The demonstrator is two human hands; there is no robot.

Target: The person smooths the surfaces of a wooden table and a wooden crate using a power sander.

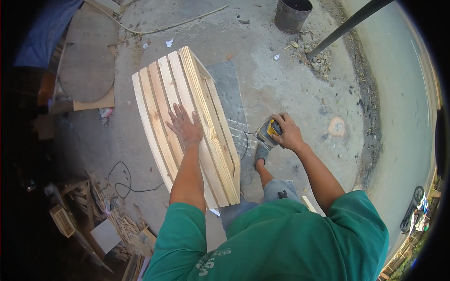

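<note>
A slatted wooden piece [157,100] of pale boards with gaps between them stands in front of my body, its long side running away from me. My left hand [186,126] lies flat on its slats, fingers spread. To the right of the wood, my right hand [287,132] is wrapped round a yellow and black power sander [267,130], held in the air apart from the boards. A dark cord comes off the sander's left side and hangs toward the wooden piece.
A dark bucket [293,16] and a slanting pole [347,29] are at the top right. Scrap wood [124,229] is heaped at the lower left, near a black cable [123,185]. A rounded brown board [89,56] lies at the upper left.
</note>
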